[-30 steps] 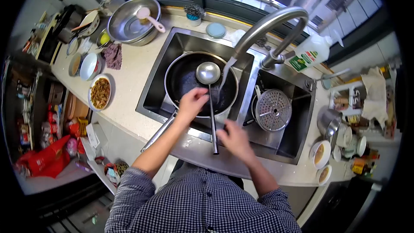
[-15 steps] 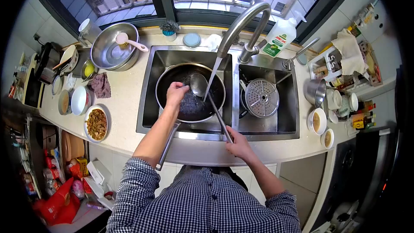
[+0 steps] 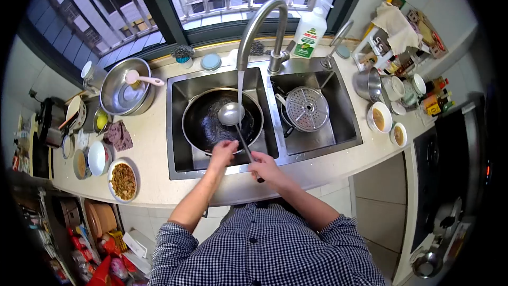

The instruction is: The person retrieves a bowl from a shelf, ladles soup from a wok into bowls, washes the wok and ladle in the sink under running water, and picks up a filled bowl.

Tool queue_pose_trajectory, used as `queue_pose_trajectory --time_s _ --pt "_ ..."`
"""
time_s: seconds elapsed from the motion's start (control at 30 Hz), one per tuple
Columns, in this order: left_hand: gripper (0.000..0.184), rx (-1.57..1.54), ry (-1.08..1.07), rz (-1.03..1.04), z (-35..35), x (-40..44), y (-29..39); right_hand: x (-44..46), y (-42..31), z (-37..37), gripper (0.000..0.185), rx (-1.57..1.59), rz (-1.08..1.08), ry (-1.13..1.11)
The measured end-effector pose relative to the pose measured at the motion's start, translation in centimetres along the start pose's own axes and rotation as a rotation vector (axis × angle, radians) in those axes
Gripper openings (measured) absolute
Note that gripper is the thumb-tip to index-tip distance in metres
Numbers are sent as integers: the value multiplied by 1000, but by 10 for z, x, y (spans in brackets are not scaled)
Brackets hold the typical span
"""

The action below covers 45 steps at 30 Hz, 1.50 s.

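A metal ladle [image 3: 231,113] lies bowl-up over the dark wok [image 3: 197,119] in the left sink basin, under running tap water. My right hand [image 3: 265,168] is wrapped round the ladle's long handle, over the sink's front edge. My left hand [image 3: 223,152] is closed, its fingers curled close beside the handle at the wok's near rim. What those fingers hold, if anything, is hidden. Water [image 3: 240,87] falls from the curved faucet [image 3: 259,18] onto the ladle.
The right basin holds a perforated steamer plate [image 3: 307,108] on a pot. Left on the counter are a steel basin [image 3: 114,92], a purple cloth [image 3: 119,135], bowls and a dish of food [image 3: 123,180]. A white spray bottle [image 3: 310,32] stands behind; small bowls [image 3: 380,117] are right.
The view has shifted and turned. My left hand has moved from beside the ladle's bowl back toward the wok's near rim. My right hand keeps hold of the handle.
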<state>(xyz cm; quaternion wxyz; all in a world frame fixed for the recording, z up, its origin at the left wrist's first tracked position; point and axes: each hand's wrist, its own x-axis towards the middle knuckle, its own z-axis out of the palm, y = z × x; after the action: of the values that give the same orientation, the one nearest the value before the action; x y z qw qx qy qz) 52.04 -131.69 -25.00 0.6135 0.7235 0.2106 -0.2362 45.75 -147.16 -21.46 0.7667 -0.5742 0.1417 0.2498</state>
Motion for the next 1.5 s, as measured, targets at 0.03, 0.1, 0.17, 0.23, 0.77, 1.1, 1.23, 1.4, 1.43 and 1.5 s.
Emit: queue_pose_trajectory --time_s 0.03,0.1,0.17,0.23,0.77,1.1,1.23,1.4,1.43,1.5 --pt "23 -97 -113 -71 5 0 -6 3 3 6 43 44 -10 -24" --pt "20 -305 -197 -132 13 -4 -14 5 6 17 22 31 -54 -68" --pt "17 -455 -164 -180 16 -9 -7 0 3 19 28 -6 -62 -110" --pt "16 -346 -102 -223 6 -16 9 -8 -9 16 33 -19 -31 -96" --pt "31 -287 -84 -125 -42 -25 16 10 -4 -97 24 -374 -188 283" --pt "36 105 216 63 -19 -11 -20 36 -7 -108 23 -541 -273 190" --pt "37 412 304 120 -21 -15 -18 39 -7 -127 21 -657 -279 233" --pt "32 351 430 269 -35 -22 -8 37 -5 -169 22 -966 -377 413" --pt "31 281 426 262 -33 -24 -3 34 -5 -178 22 -945 -353 442" --pt "25 282 498 320 -47 -19 -11 37 0 -191 23 -891 -328 430"
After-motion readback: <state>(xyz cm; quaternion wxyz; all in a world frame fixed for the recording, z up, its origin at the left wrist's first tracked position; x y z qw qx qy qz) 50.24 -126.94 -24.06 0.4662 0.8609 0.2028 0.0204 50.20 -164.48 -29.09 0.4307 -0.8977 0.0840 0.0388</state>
